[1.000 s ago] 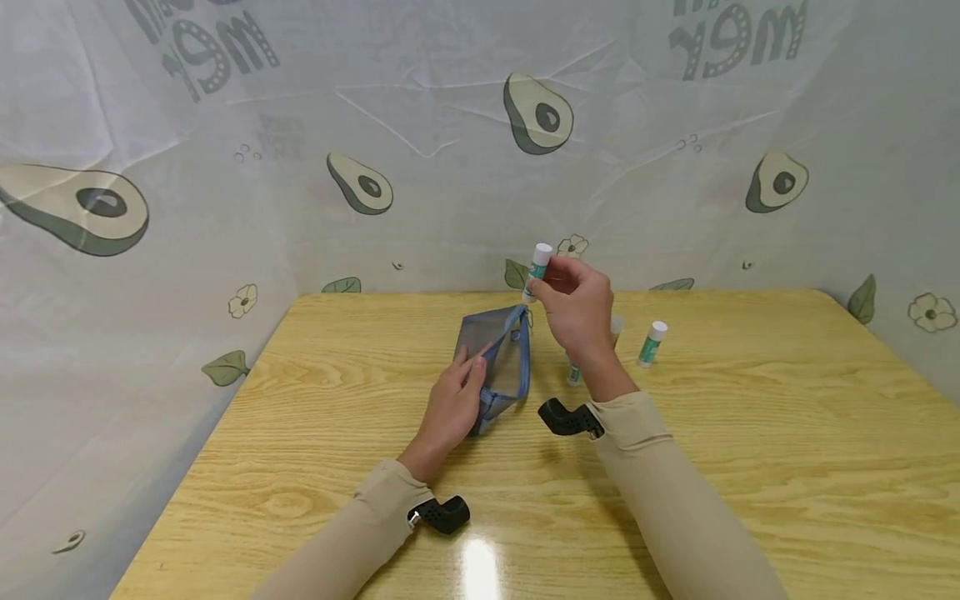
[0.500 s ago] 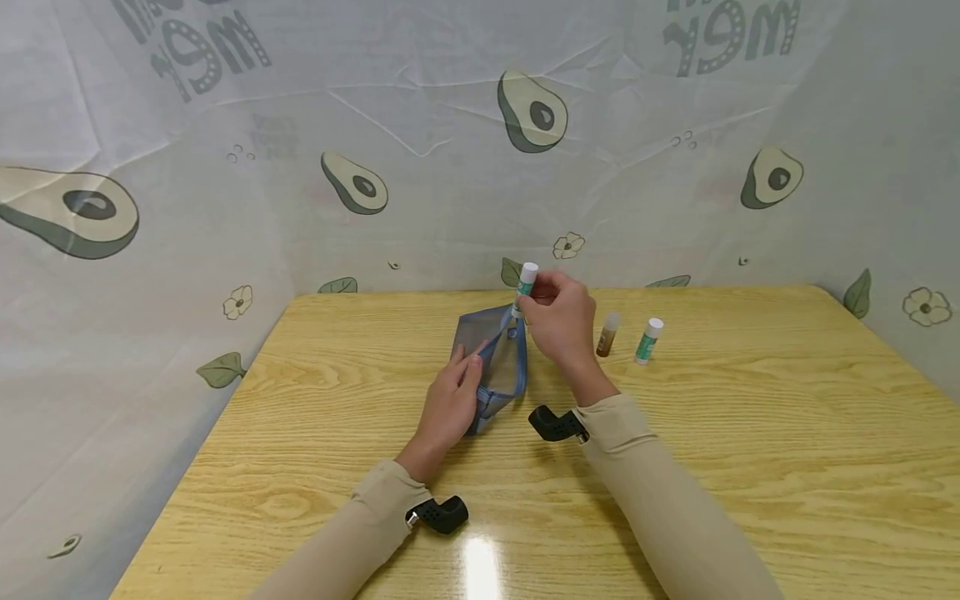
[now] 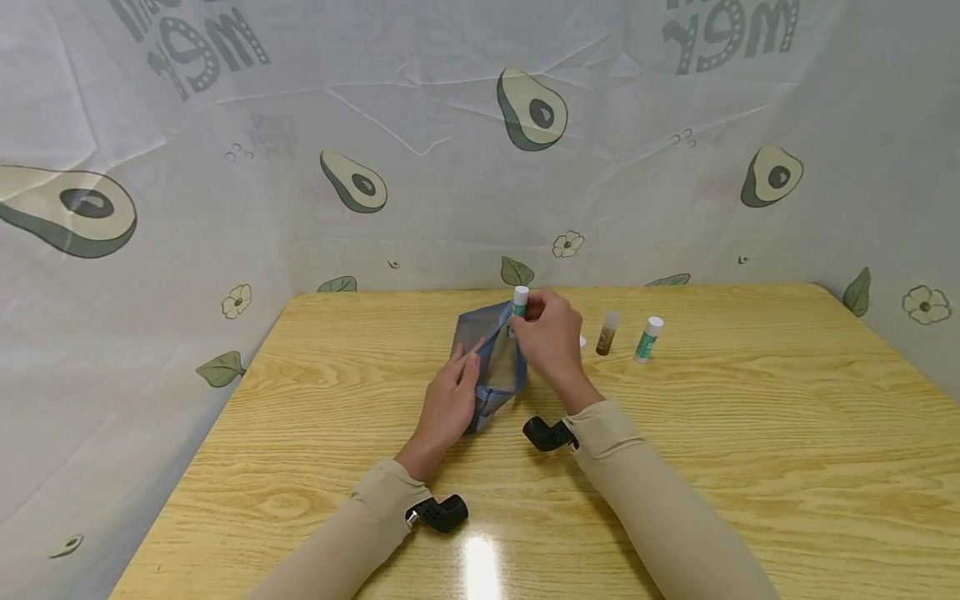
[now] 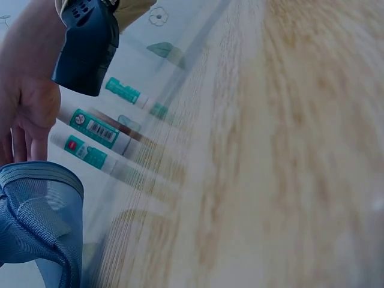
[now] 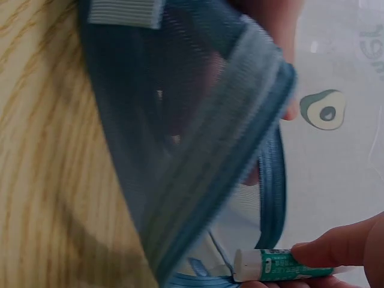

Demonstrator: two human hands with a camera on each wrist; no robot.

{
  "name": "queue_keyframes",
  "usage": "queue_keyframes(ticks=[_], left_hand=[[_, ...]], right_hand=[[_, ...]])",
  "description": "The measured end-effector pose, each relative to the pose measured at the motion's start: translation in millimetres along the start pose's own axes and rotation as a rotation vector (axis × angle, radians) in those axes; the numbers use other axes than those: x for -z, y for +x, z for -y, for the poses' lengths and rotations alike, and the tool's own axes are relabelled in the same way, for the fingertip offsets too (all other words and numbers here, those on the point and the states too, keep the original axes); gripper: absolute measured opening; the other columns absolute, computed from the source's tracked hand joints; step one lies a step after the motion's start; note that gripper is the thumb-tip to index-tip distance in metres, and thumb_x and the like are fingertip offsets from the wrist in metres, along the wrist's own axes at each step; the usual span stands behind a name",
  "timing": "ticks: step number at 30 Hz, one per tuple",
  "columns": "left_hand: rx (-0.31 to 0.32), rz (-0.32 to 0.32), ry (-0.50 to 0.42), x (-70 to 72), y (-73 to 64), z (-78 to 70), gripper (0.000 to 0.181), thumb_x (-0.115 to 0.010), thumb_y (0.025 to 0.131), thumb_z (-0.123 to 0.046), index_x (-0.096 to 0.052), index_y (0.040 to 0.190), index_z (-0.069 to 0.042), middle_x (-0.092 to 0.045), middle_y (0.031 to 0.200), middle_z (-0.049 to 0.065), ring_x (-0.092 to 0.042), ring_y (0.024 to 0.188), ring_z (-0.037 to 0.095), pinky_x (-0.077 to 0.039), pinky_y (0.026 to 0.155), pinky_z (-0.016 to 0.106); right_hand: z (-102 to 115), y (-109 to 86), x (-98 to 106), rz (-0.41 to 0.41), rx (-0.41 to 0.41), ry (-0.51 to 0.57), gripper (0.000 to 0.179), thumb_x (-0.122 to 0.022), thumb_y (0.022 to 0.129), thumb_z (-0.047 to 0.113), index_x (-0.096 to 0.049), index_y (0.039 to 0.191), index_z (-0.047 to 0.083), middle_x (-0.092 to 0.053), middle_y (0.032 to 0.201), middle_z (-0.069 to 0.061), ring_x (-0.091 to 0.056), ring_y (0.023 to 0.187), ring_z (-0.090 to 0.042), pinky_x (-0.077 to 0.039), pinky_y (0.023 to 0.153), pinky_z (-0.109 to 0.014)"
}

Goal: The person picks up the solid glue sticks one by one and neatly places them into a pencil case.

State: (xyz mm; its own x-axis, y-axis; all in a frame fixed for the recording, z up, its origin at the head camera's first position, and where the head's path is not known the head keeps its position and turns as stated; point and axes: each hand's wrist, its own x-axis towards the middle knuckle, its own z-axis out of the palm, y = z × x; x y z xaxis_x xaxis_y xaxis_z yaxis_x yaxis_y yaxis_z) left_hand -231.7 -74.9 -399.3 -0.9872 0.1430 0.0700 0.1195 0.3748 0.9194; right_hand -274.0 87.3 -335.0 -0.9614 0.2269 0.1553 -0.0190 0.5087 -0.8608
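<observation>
Head view above, wrist views near pouch (image 5: 162,120)

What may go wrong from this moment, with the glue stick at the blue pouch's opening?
The glue stick may catch on the blue pouch, since its lower end is so close to the rim. The soft-looking pouch might fold if the left grip loosens. The right grip could also knock the white-capped stick partly hidden behind it.

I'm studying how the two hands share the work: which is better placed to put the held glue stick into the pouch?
The right hand, I'd judge: it pinches the green-labelled glue stick right at the opening of the blue mesh pouch. The left hand is occupied holding the pouch's side.
</observation>
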Motion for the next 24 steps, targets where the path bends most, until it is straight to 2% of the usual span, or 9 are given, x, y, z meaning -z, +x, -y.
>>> queue_keyframes(ticks=[7,18,24], left_hand=[[0.017,-0.007,-0.002,0.1,0.2,-1.0,0.048,-0.035,0.117,-0.046,-0.047,0.161,-0.034,-0.025,0.176,0.015,-0.025,0.163,0.040,-0.025,0.130,0.064],[0.041,-0.011,-0.014,-1.0,1.3,1.5,0.047,-0.034,0.117,-0.046,-0.047,0.161,-0.037,-0.025,0.176,0.014,-0.025,0.163,0.039,-0.025,0.131,0.063],[0.033,-0.012,-0.010,-1.1,1.2,1.4,0.047,-0.034,0.117,-0.046,-0.047,0.161,-0.036,-0.025,0.176,0.014,-0.025,0.163,0.039,-0.025,0.130,0.064]], right_hand=[[-6.5,-2.3,-7.2,0.044,-0.010,-0.072,0.030,-0.068,0.101,0.012,-0.069,0.128,-0.001,-0.077,0.115,-0.019,-0.074,0.102,-0.034,-0.063,0.083,-0.046],[-12.6,-3.3,-14.7,0.085,-0.011,-0.170,0.033,-0.067,0.101,0.011,-0.069,0.129,-0.005,-0.077,0.117,-0.022,-0.074,0.109,-0.036,-0.062,0.090,-0.049],[-15.4,-2.7,-16.2,0.089,0.004,-0.214,0.030,-0.068,0.100,0.013,-0.072,0.124,-0.005,-0.079,0.110,-0.021,-0.076,0.100,-0.035,-0.062,0.081,-0.045]])
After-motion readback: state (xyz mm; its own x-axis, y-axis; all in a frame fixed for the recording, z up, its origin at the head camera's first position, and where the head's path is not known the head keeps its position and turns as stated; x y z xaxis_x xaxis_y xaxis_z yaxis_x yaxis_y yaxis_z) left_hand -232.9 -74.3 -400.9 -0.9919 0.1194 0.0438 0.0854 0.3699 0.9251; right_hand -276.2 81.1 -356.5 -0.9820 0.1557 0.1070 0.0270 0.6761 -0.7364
